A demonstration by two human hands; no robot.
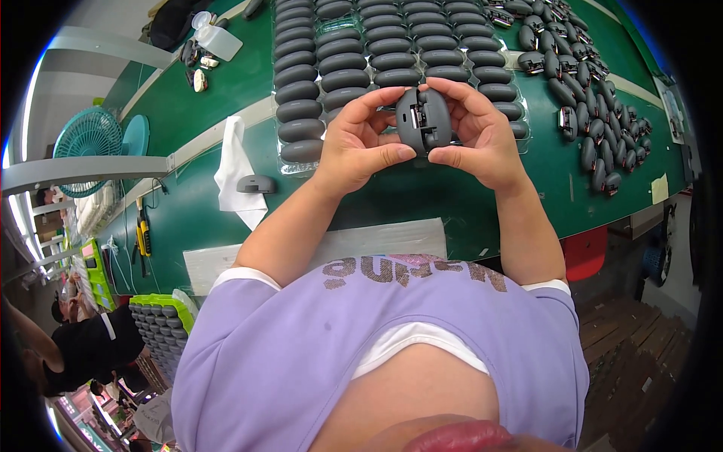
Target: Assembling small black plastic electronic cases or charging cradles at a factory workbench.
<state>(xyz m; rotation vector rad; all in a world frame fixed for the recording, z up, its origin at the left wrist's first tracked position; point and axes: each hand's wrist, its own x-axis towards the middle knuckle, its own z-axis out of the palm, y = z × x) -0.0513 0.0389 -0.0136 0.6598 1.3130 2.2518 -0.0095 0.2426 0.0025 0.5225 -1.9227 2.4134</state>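
Between my two hands is a dark grey oval plastic case (pixel 413 129), held up over the near edge of the tray. A gap runs down its middle, and shiny inner parts show in it. My left hand (pixel 362 135) grips its left side, thumb at the lower end and fingers curled behind. On the right side my right hand (pixel 476 129) grips it the same way. Beneath and beyond them, a clear plastic tray (pixel 301 167) bears rows of similar dark grey oval cases. One grey half-shell (pixel 256 184) rests on a white cloth (pixel 232 169) left of my left forearm.
Many loose grey cases with metal parts (pixel 595 120) are piled on the green table (pixel 482 203) at right. A clear bottle (pixel 218 39) stands far left. Yellow-handled cutters (pixel 142 230) and a teal fan (pixel 90 147) are at left. A red stool (pixel 584 252) is below the table's right edge.
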